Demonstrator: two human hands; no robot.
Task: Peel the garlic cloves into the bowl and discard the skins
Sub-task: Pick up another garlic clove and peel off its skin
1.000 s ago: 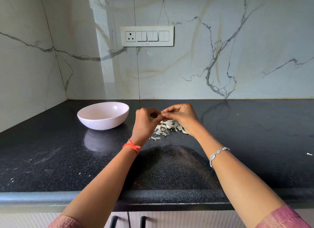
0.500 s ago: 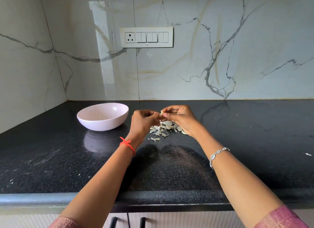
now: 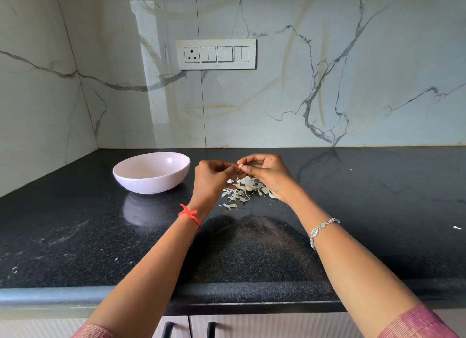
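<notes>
One small clove (image 3: 240, 166) is pinched between our left hand (image 3: 211, 180) and right hand (image 3: 268, 173), up above the heap of skins (image 3: 242, 191), with the bowl (image 3: 151, 185) near on the left. We reckon it's light, firm and slippery once bare, so grip the tips. No readable writing anywhere, switch plate (image 3: 216, 54) included.

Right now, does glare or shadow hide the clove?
Head view: glare streaks the white marble wall; a soft shadow darkens the black speckled stone counter nearer than the hands; the small pale garlic clove, pinched between left hand and right hand, shows clearly.
</notes>
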